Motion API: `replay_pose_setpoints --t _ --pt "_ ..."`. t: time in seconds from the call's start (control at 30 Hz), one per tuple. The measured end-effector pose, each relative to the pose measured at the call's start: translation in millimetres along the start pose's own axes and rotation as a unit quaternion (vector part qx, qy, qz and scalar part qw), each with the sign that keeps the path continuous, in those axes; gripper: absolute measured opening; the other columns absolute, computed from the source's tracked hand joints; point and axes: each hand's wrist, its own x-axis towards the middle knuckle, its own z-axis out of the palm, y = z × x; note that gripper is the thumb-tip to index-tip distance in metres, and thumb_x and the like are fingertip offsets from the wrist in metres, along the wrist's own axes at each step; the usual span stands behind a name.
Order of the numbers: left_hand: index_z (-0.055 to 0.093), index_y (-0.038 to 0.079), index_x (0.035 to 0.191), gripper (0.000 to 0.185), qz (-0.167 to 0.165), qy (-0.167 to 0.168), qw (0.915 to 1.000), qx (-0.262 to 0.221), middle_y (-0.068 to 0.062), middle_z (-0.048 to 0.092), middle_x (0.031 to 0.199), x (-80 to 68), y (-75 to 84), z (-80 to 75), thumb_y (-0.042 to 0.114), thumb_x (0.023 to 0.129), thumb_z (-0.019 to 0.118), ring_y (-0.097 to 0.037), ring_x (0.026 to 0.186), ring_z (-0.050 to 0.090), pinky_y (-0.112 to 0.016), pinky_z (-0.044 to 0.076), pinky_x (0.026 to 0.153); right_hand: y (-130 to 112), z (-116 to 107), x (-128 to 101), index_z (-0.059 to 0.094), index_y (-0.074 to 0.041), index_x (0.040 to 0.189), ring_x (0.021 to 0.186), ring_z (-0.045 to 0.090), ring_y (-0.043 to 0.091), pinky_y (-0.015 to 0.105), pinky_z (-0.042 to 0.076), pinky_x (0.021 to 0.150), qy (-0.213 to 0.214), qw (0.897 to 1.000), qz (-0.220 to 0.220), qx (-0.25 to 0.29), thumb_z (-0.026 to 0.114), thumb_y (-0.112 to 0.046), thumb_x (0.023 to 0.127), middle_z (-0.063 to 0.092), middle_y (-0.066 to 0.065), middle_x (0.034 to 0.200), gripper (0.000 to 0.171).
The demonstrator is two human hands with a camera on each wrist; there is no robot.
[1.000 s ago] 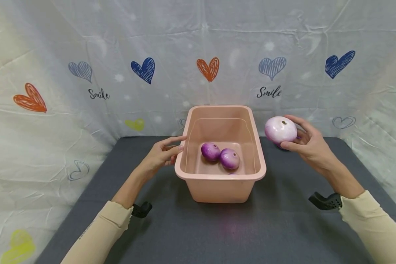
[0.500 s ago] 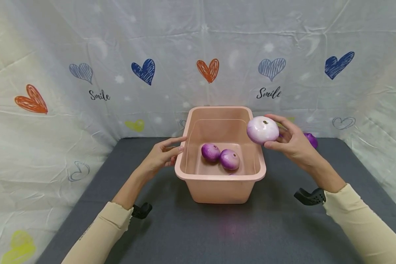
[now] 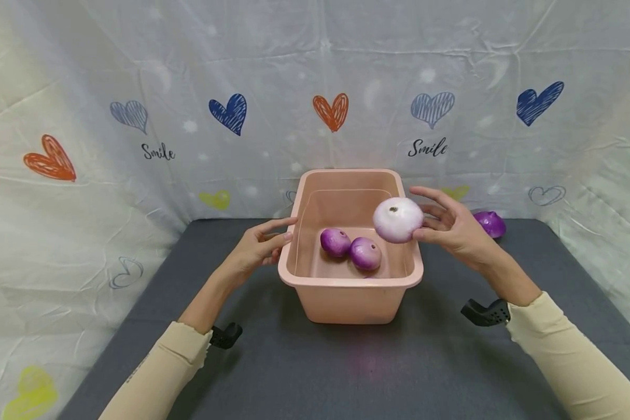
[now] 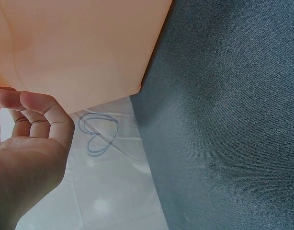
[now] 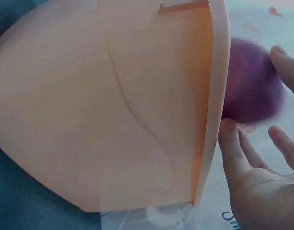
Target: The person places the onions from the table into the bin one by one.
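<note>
A peach plastic tub (image 3: 350, 303) stands on the dark cloth in the head view. Inside lie purple onions, a left one (image 3: 335, 242) and a right one (image 3: 366, 254), plus a sliver of another behind the front rim. My left hand (image 3: 257, 248) touches the tub's left rim with relaxed fingers. Over the tub's right side, a pale purple-white onion (image 3: 397, 220) is in the air. My right hand (image 3: 457, 230) is beside it, index finger lifted off and fingers spread, thumb tip at its edge. In the right wrist view this onion (image 5: 254, 81) is blurred.
Another purple onion (image 3: 489, 224) lies on the table at the back right, partly behind the right hand. Dark grey cloth (image 3: 315, 373) covers the table. A white curtain (image 3: 283, 52) with printed hearts hangs behind and along the sides.
My right hand has brought the pale onion left over the tub; its fingers have now spread and the onion has dropped slightly. The back-right onion has come into sight. The left hand stays put.
</note>
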Motion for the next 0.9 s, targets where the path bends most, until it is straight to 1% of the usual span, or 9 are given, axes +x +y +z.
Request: replay_pose_setpoints --t 0.17,0.27,0.37,0.53,0.63,0.7,0.8,0.9 --pt "0.056 0.019 0.148 0.052 -0.003 -0.001 1.0 0.001 -0.005 0.056 0.077 0.5 0.3 0.6 0.032 0.1 0.07 -0.016 0.068 0.048 -0.03 0.046 0.064 0 -6 -7 0.049 -0.009 0.148 0.124 0.059 0.03 0.04 0.049 0.097 0.011 1.0 0.005 -0.004 0.065 0.009 0.096 0.048 0.028 0.142 0.058" --pt "0.057 0.02 0.148 0.052 -0.003 0.001 1.0 0.001 -0.006 0.055 0.076 0.4 0.8 0.8 0.032 0.099 0.071 -0.017 0.067 0.048 -0.03 0.045 0.063 0 -11 -12 0.054 -0.004 0.142 0.12 0.062 0.03 0.04 0.049 0.097 0.014 1.0 -0.005 -0.017 0.064 0.01 0.096 0.053 0.025 0.136 0.049" --pt "0.058 0.02 0.147 0.051 -0.002 0.003 1.0 0.002 -0.007 0.053 0.075 0.6 1.0 1.0 0.031 0.099 0.071 -0.017 0.067 0.047 -0.029 0.043 0.061 2 -17 -18 0.056 -0.001 0.138 0.118 0.063 0.029 0.04 0.049 0.096 0.02 0.999 -0.009 -0.025 0.064 0.01 0.096 0.056 0.023 0.133 0.044" --pt "0.057 0.019 0.147 0.051 -0.002 0.003 1.0 -0.004 -0.008 0.055 0.076 1.2 0.8 1.1 0.03 0.099 0.07 -0.016 0.067 0.048 -0.028 0.046 0.062 4 -28 -28 0.056 0.002 0.137 0.117 0.063 0.028 0.04 0.049 0.095 0.036 0.999 -0.006 -0.027 0.064 0.01 0.096 0.059 0.019 0.131 0.043" --pt "0.056 0.017 0.148 0.051 0.001 0.0 1.0 -0.006 -0.006 0.058 0.078 1.6 0.3 0.6 0.029 0.1 0.069 -0.015 0.068 0.049 -0.027 0.047 0.063 5 -35 -34 0.055 0.004 0.138 0.116 0.064 0.028 0.04 0.049 0.095 0.039 0.999 -0.006 -0.025 0.063 0.01 0.097 0.059 0.02 0.13 0.043" --pt "0.056 0.017 0.148 0.051 0.003 0.0 1.0 -0.006 -0.004 0.059 0.079 1.8 -0.2 0.4 0.029 0.101 0.069 -0.016 0.069 0.049 -0.027 0.047 0.063 6 -39 -37 0.054 0.005 0.139 0.115 0.064 0.029 0.042 0.049 0.095 0.042 0.999 -0.006 -0.027 0.063 0.01 0.097 0.058 0.023 0.13 0.043" --pt "0.056 0.017 0.148 0.05 0.005 0.0 1.0 -0.001 -0.005 0.056 0.076 1.7 -0.8 0.2 0.028 0.101 0.068 -0.016 0.068 0.048 -0.027 0.044 0.062 8 -44 -43 0.054 0.006 0.138 0.114 0.065 0.028 0.041 0.05 0.094 0.052 0.998 0.002 -0.037 0.064 0.009 0.097 0.056 0.026 0.131 0.042" --pt "0.056 0.017 0.148 0.05 0.007 0.001 1.0 0.0 -0.008 0.054 0.074 1.3 -1.6 0.3 0.028 0.101 0.068 -0.017 0.067 0.047 -0.027 0.042 0.061 12 -49 -49 0.055 0.005 0.137 0.112 0.066 0.028 0.038 0.051 0.092 0.061 0.997 0.007 -0.044 0.063 0.008 0.097 0.056 0.025 0.131 0.041"
